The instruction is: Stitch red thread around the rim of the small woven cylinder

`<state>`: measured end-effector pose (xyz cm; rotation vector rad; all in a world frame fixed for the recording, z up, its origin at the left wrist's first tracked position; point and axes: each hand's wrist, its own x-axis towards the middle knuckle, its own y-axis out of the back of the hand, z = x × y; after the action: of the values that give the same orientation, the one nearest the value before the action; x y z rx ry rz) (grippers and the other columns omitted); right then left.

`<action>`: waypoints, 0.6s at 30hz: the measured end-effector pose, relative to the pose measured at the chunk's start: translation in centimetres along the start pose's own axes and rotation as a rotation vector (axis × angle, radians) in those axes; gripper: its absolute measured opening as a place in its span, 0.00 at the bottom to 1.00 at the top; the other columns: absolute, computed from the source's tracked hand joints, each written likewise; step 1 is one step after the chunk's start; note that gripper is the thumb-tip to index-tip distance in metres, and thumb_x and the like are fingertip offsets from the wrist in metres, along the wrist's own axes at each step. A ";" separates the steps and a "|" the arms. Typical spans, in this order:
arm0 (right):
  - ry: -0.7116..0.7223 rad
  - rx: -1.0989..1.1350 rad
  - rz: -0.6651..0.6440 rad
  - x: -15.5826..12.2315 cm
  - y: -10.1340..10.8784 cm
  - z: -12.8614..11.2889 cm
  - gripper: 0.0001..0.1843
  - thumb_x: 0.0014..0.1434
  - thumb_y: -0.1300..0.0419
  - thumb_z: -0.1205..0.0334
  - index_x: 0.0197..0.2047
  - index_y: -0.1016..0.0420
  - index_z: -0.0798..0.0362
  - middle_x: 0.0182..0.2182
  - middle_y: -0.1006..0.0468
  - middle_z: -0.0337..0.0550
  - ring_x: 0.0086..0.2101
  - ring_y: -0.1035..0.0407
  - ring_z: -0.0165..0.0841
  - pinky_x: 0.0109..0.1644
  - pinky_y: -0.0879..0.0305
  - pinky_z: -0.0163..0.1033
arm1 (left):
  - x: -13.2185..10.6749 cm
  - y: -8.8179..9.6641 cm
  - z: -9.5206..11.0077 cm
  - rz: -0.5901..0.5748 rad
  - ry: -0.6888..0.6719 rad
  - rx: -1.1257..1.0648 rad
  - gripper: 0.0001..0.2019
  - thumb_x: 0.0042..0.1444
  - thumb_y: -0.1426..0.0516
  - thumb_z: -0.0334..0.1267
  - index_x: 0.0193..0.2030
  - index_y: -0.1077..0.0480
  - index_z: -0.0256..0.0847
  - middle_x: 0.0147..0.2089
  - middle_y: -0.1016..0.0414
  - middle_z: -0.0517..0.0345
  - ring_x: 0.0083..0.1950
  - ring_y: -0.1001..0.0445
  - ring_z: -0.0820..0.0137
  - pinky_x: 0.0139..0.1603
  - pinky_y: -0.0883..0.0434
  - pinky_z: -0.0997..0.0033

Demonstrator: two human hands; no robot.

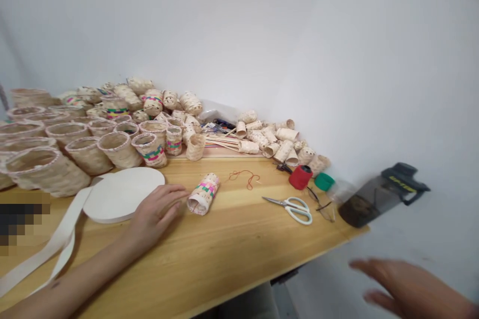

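My left hand (157, 212) rests on the table beside a roll of white ribbon (123, 194), its fingers stretched out and holding nothing. Just past the fingertips, a small woven cylinder basket (204, 193) with pink and green bands lies on its side, its white-lined mouth towards me. I cannot tell whether the fingers touch it. Off the table's right edge, in the lower right corner, my right hand (407, 286) is a little blurred, with thumb and fingers apart and nothing between them. White-handled scissors (294, 209) and a needle with red thread (249, 179) lie on the wood.
Several woven baskets (118, 152) crowd the back left, with smaller ones (258, 137) heaped along the wall. A red thread spool (300, 177), a green roll (324, 181) and a tilted dark bottle (377, 197) are near the wooden table's (239, 254) right edge.
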<state>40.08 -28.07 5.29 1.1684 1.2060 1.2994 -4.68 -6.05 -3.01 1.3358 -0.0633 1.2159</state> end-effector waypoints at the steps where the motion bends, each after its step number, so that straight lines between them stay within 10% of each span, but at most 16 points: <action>1: -0.007 -0.010 -0.061 2.3 1.2 -1.4 0.13 0.52 0.42 0.60 0.41 0.24 0.44 0.36 0.19 0.45 0.32 0.24 0.41 0.34 0.31 0.41 | 0.0 0.1 -0.1 0.000 -0.011 0.016 0.14 0.61 0.53 0.37 0.47 0.28 0.43 0.48 0.25 0.53 0.48 0.27 0.64 0.49 0.29 0.64; 5: -0.016 -0.021 -0.040 12.6 3.3 -7.1 0.11 0.63 0.49 0.59 0.37 0.26 0.50 0.37 0.21 0.46 0.38 0.27 0.38 0.38 0.36 0.38 | 0.0 0.3 -0.5 -0.001 -0.031 0.070 0.15 0.61 0.52 0.38 0.49 0.28 0.43 0.49 0.25 0.52 0.49 0.27 0.63 0.49 0.29 0.63; 10: -0.170 -0.018 -0.060 22.2 -1.4 -9.5 0.10 0.65 0.47 0.60 0.41 0.28 0.57 0.38 0.24 0.46 0.38 0.28 0.34 0.40 0.33 0.39 | 0.0 0.3 -0.9 0.009 0.006 0.073 0.15 0.61 0.52 0.39 0.48 0.27 0.44 0.49 0.25 0.52 0.49 0.27 0.63 0.48 0.29 0.63; 18: -0.187 -0.009 -0.056 25.7 -6.0 -8.0 0.12 0.64 0.44 0.58 0.46 0.29 0.58 0.42 0.26 0.45 0.41 0.29 0.34 0.45 0.32 0.45 | -0.1 0.2 -1.7 0.038 0.028 0.031 0.13 0.60 0.51 0.38 0.46 0.27 0.45 0.49 0.25 0.53 0.49 0.27 0.64 0.49 0.29 0.66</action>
<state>30.78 -2.72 -0.25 1.2123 1.0873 1.1260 -5.82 -4.90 -3.52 1.3496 -0.0505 1.2723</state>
